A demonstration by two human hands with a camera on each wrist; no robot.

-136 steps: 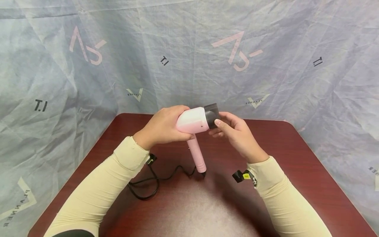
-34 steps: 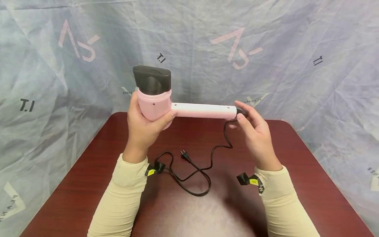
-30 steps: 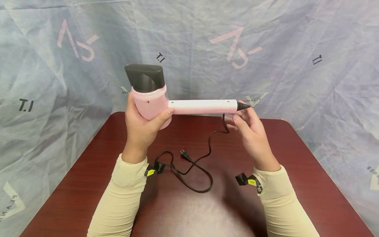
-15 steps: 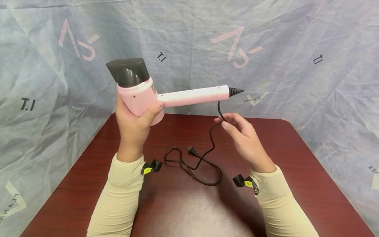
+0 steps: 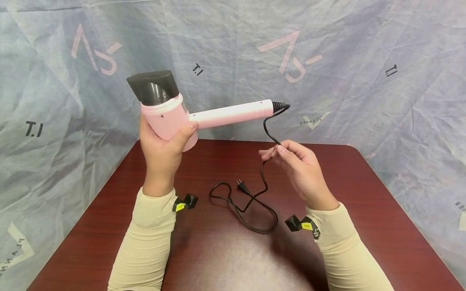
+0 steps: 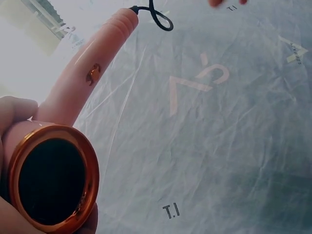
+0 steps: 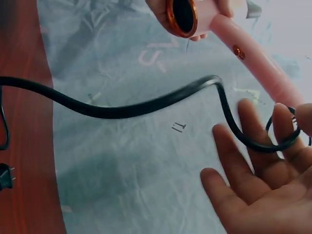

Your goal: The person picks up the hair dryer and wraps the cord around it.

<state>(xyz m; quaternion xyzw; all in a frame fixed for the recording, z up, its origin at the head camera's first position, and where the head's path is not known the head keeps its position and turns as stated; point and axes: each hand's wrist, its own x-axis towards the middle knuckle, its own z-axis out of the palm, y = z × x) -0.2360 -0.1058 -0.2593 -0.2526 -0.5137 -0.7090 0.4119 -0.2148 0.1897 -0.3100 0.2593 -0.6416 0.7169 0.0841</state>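
My left hand [image 5: 161,149] grips a pink hair dryer [image 5: 165,121] round its barrel, above the table. A black flat nozzle [image 5: 154,89] sits on the barrel's upper end, and the handle [image 5: 233,115] points right, slightly upward. In the left wrist view the orange-rimmed rear end [image 6: 92,170] and a round button [image 6: 93,74] on the handle show. With thumb and forefinger, my right hand [image 5: 300,169] pinches the black cord [image 5: 269,131] below the handle's end. The other right fingers are spread behind the cord [image 7: 122,112] in the right wrist view.
The rest of the cord lies in a loose loop on the dark red table [image 5: 236,258], with its two-pin plug [image 5: 242,186] near the middle. A grey printed cloth [image 5: 233,60] hangs round the back and sides. Each wrist carries a small black camera [image 5: 293,223].
The right hand was at the nozzle, then at the handle's end, and is now lower, on the cord. The dryer has turned nozzle-up and moved left and up. The cord loop shifted right.
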